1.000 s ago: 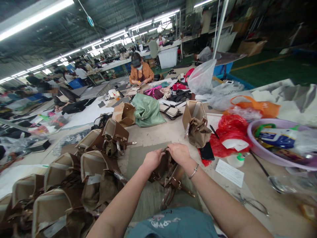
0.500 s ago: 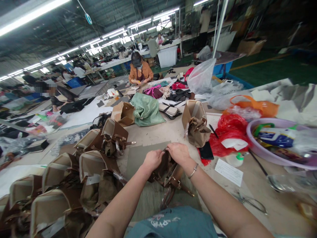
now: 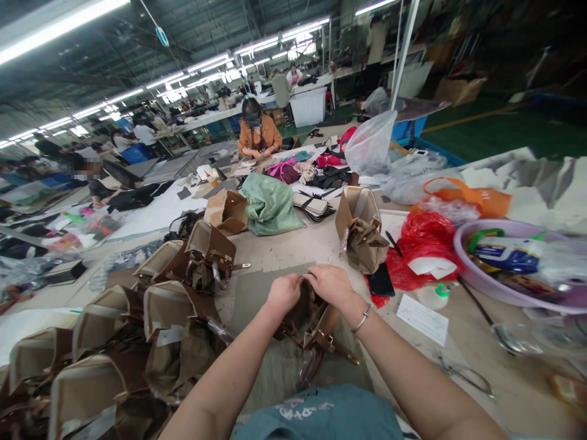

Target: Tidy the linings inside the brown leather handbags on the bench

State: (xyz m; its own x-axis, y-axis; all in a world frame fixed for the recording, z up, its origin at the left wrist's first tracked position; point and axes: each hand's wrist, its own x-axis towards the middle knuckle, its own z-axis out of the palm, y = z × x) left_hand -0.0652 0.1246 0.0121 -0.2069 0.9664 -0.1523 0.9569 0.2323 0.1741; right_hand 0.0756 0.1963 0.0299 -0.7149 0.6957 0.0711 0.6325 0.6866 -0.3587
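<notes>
A brown handbag (image 3: pixel 316 327) with a strap and gold-coloured metal fittings lies in front of my body on a grey-green board (image 3: pixel 252 293). My left hand (image 3: pixel 285 294) pinches the bag's far edge from the left. From the right, my right hand (image 3: pixel 329 284) is closed on the same edge, its fingers almost meeting those of the left. The fingertips and the exact part of the edge they grip are partly hidden. Between my forearms the bag's open inside shows dark folds of lining.
Several brown handbags (image 3: pixel 177 305) crowd the left; another bag (image 3: pixel 358 214) stands ahead right. Also at right are a phone (image 3: pixel 381 280), a paper slip (image 3: pixel 422 319), scissors (image 3: pixel 468 374) and a purple basin (image 3: pixel 463 269). A co-worker in orange (image 3: pixel 259 134) sits across the table.
My hands stay closed on the bag's edge, the right one shifted very slightly left, closer to the left. The whole view has moved slightly; the surrounding things look unchanged.
</notes>
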